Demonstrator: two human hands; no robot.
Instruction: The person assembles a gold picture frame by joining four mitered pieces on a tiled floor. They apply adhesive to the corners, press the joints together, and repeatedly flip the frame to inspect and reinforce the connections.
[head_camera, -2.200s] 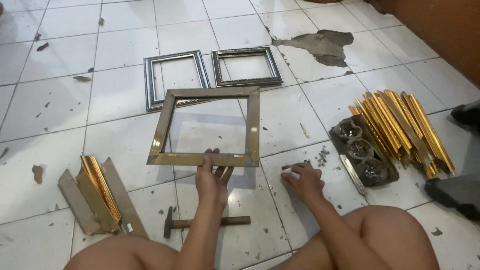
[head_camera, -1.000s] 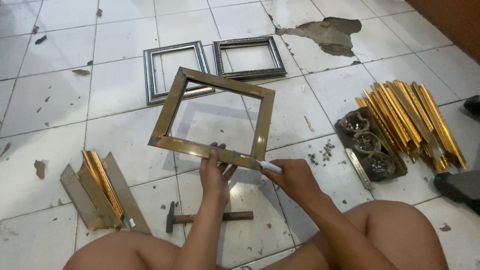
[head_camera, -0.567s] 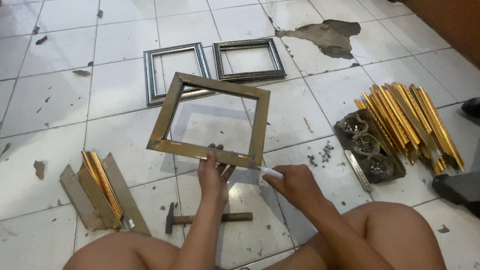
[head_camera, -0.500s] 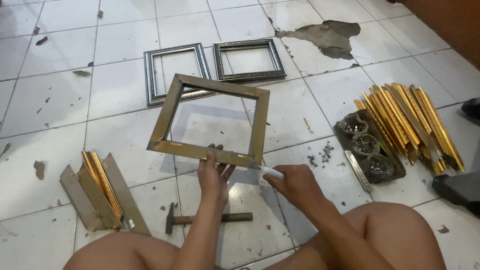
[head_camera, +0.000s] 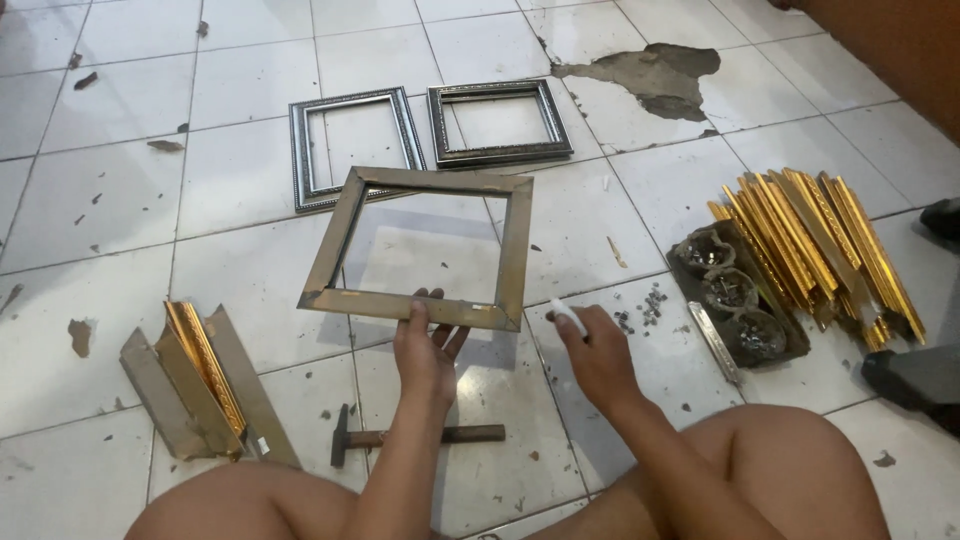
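The gold picture frame (head_camera: 420, 245) sits mid-picture, tilted above the tiled floor (head_camera: 120, 200), its near edge pinched by the left hand (head_camera: 428, 345), while the right hand (head_camera: 598, 352) just right curls around a small white piece (head_camera: 570, 318).

A white tiled floor (head_camera: 120, 190), chipped and stained, carries two dark picture frames (head_camera: 355, 145) side by side at its far edge, a bundle of gold mouldings (head_camera: 820, 245) and a tray of nails (head_camera: 740, 305) on the right, cut moulding pieces (head_camera: 200, 375) on the left, and a hammer (head_camera: 415, 437) near the front.
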